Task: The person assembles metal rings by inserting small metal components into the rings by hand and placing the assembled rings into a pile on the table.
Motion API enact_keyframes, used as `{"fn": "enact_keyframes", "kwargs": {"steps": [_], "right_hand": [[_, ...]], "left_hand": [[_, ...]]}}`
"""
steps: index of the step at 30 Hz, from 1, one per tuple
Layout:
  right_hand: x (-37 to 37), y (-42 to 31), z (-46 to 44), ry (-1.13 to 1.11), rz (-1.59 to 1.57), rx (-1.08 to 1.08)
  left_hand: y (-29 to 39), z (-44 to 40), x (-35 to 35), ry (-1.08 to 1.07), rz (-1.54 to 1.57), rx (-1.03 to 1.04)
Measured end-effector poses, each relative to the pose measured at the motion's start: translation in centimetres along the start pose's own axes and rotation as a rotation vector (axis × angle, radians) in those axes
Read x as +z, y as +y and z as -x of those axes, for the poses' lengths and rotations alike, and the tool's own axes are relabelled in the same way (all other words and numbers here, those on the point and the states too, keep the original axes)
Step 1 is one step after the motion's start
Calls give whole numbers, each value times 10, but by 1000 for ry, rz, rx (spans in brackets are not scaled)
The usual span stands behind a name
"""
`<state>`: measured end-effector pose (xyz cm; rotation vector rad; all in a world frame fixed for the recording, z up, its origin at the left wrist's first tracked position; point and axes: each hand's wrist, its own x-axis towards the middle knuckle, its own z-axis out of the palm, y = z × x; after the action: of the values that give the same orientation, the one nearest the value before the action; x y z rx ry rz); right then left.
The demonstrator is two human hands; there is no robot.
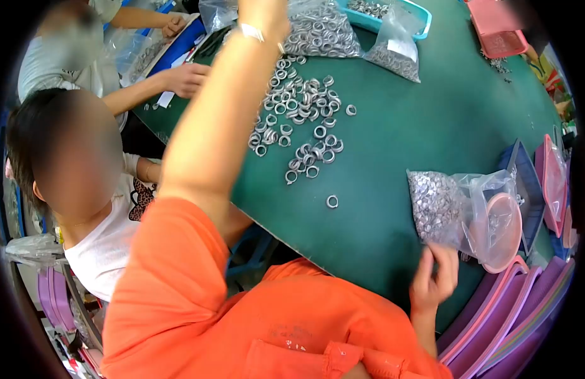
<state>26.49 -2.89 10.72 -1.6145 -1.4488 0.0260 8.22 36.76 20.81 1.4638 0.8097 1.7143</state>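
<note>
My left arm (210, 120) reaches across the table toward the top edge. Of my left hand (265, 14) only the wrist end and a blurred part show; its fingers are out of view. A white band (251, 32) crosses that wrist. Beside the forearm lies a loose pile of grey metal rings (303, 101), and one single ring (332, 201) lies apart. My right hand (435, 276) is at the right, fingers curled with thumb and forefinger close together, just below a clear bag of small metal pieces (434, 205). What it pinches, if anything, cannot be made out.
Large bags of rings (321, 31) and a smaller labelled bag (396, 50) lie at the back of the green table (393, 126). Pink and purple trays (494, 309) stack at lower right, near a pink bowl (502, 234). Two people sit at left, one person's hand (186, 80) near my forearm.
</note>
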Motion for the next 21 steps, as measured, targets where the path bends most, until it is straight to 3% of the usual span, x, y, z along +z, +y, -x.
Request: {"fn": "enact_keyframes", "kwargs": {"steps": [2, 4, 6, 8, 11, 15, 21], "right_hand": [[43, -10, -45, -113, -106, -33], [97, -6, -88, -234, -105, -223], [152, -2, -124, -393, 23, -339], [211, -1, -151, -491, 89, -499], [264, 10, -171, -593, 162, -668], [256, 26, -183, -655, 347, -683], [208, 25, -139, -634, 371, -659]], "left_hand": [[32, 90, 5, 73, -97, 117], [49, 184, 7, 155, -149, 118], [45, 261, -16, 1, -373, -40], [37, 301, -45, -252, -708, 155], [39, 327, -76, -304, -872, 57], [29, 337, -93, -297, -855, -77], [33, 330, -90, -319, -847, -14]]}}
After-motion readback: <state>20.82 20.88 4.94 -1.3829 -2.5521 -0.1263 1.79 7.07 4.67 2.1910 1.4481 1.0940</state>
